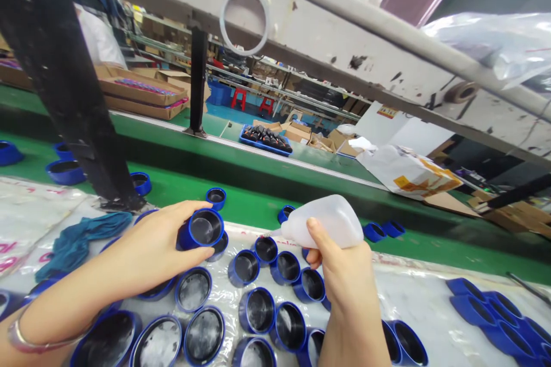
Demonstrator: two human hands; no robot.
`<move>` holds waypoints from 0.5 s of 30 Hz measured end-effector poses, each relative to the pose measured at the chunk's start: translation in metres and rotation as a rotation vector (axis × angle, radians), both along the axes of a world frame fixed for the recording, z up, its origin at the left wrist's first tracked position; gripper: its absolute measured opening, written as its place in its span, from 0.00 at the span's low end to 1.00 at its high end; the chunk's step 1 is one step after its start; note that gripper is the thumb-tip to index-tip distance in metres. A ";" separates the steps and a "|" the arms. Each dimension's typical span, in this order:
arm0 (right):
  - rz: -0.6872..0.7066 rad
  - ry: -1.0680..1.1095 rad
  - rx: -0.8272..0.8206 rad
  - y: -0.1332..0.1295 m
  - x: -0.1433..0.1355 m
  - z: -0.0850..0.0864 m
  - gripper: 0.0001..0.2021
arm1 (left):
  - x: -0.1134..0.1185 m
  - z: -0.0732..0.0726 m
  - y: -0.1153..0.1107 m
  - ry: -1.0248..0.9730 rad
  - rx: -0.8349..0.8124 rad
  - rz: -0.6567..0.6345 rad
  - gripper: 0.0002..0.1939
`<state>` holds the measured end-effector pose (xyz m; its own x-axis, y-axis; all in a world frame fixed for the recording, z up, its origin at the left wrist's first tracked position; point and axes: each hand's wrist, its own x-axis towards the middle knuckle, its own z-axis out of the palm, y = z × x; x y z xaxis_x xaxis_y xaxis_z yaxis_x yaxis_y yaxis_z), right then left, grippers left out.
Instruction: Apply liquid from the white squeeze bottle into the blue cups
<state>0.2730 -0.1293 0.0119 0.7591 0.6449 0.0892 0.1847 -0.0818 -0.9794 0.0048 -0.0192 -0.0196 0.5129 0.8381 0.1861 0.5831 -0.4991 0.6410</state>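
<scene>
Your right hand (344, 269), low and right of centre, wraps its fingers around a translucent bottle (327, 222), nozzle pointing left. Your left hand (155, 242), left of centre, grips a blue cup (206, 227) between thumb and fingers. Note the gap separating cup and nozzle. Standing cups (257, 311) crowd the bench (424, 287) between your forearms. Past its far edge, a green belt (253, 205) crosses mid-frame.

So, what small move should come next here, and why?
Probably bring the white bottle closer to the blue cup in the left hand: the right hand grips the bottle with its nozzle pointing toward that cup, but a gap separates them.
</scene>
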 end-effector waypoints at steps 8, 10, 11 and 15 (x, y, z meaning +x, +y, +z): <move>0.220 0.150 0.488 0.003 -0.011 -0.004 0.14 | 0.006 0.011 -0.004 0.049 -0.131 -0.029 0.34; 0.220 0.084 0.526 0.004 -0.016 -0.007 0.12 | 0.006 0.011 -0.005 0.060 -0.153 -0.021 0.34; 0.220 0.039 0.534 0.004 -0.017 -0.010 0.12 | 0.006 0.011 -0.005 0.062 -0.159 -0.020 0.34; 0.267 -0.039 0.527 0.007 -0.018 -0.021 0.18 | 0.007 0.013 -0.008 0.055 -0.157 -0.034 0.33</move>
